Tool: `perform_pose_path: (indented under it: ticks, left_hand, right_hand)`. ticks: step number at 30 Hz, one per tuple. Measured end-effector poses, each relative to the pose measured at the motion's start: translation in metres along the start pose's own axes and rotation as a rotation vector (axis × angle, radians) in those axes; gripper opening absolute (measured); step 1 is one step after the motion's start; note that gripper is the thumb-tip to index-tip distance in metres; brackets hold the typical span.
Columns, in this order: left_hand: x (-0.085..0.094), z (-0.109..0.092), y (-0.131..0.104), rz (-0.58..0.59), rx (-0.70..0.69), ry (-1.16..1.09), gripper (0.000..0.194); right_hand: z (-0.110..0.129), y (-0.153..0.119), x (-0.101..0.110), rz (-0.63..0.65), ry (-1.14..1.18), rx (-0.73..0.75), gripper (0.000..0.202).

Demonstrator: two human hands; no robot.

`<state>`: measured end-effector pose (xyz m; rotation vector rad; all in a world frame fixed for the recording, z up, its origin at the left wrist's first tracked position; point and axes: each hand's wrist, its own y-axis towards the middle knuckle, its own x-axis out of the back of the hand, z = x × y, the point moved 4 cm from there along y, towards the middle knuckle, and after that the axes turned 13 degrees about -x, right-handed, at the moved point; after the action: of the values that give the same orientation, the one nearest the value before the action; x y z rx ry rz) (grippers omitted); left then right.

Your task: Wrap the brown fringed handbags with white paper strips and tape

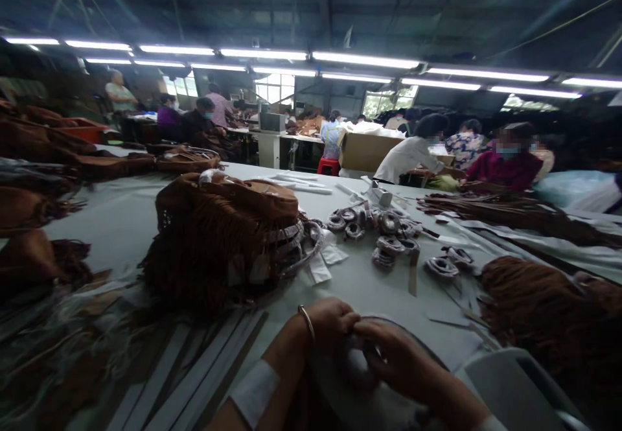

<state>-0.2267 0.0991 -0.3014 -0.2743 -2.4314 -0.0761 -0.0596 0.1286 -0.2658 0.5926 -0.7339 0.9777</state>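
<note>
Near the bottom centre, my left hand (326, 322), with a bangle at the wrist, has its fingers pressed together close to my right hand's fingertips. My right hand (396, 356) curls over a dark wrapped coil (357, 369), gripping its edge. What the left fingertips pinch is too small to make out. Just beyond my hands lie several plastic-wrapped coils (389, 223) on the pale table (272, 314). To the left of them stands a stack of brown fringed bags (218, 223).
Brown fringed pieces (539, 301) lie at the right, beside a pale machine part (519, 385). Long flat strips (194, 372) and plastic scraps cover the lower left. Several people work at tables further back, near a cardboard box (369, 152).
</note>
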Motion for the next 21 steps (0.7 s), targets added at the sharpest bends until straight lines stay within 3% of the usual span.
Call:
perform_pose_path:
  ticks: [2, 5, 10, 13, 15, 18, 21]
  left_hand:
    - [0.004, 0.001, 0.001, -0.009, -0.054, -0.112, 0.048]
    - [0.005, 0.003, 0.004, 0.006, -0.039, -0.198, 0.039]
    - [0.003, 0.0, 0.009, -0.067, 0.065, -0.087, 0.034]
    - [0.007, -0.009, 0.01, -0.118, 0.076, 0.028, 0.033]
    - [0.01, -0.016, 0.009, -0.149, 0.066, 0.111, 0.03]
    - [0.012, -0.024, 0.009, -0.159, 0.037, 0.19, 0.025]
    - [0.011, -0.029, 0.009, -0.153, 0.019, 0.223, 0.019]
  right_hand:
    - [-0.015, 0.014, -0.006, -0.07, 0.0, -0.036, 0.035]
    - [-0.029, 0.02, -0.01, -0.177, -0.078, -0.107, 0.027]
    - [-0.041, 0.006, -0.01, -0.336, -0.393, -0.278, 0.019]
    - [-0.038, 0.001, -0.004, -0.41, -0.516, -0.302, 0.016]
    - [-0.033, 0.0, 0.002, -0.467, -0.551, -0.268, 0.022]
    - [-0.029, 0.004, 0.003, -0.481, -0.543, -0.174, 0.05]
    - [-0.037, 0.008, -0.004, -0.398, -0.489, -0.17, 0.047]
